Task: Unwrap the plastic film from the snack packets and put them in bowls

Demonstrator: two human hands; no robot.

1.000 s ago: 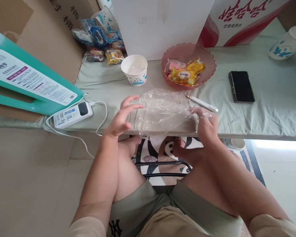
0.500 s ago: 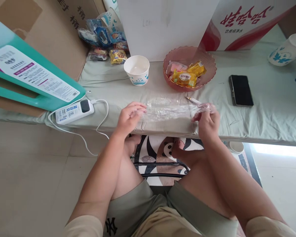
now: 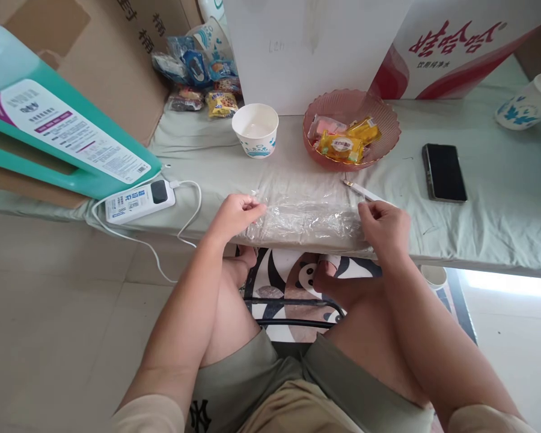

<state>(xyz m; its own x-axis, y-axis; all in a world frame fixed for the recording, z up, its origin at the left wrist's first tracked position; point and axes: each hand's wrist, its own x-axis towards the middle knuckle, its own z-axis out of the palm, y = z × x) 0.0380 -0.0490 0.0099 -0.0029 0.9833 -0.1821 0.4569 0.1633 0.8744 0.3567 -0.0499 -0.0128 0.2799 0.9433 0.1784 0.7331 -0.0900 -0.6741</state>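
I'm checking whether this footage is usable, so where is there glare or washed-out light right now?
In the head view, small glints dot the crinkled clear plastic between the left hand and right hand; also in the head view, a bright patch washes out the floor at far right.

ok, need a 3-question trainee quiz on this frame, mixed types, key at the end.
1. Multiple choice: what do the left hand and right hand grip between them?
a) a paper cup
b) clear plastic film
c) a white cable
2. True or false: wrapped packets lie in the pink bowl.
3. Short answer: which flat item with a black face lies on the cloth to the right of the bowl?

Key: 1. b. 2. True. 3. The phone.
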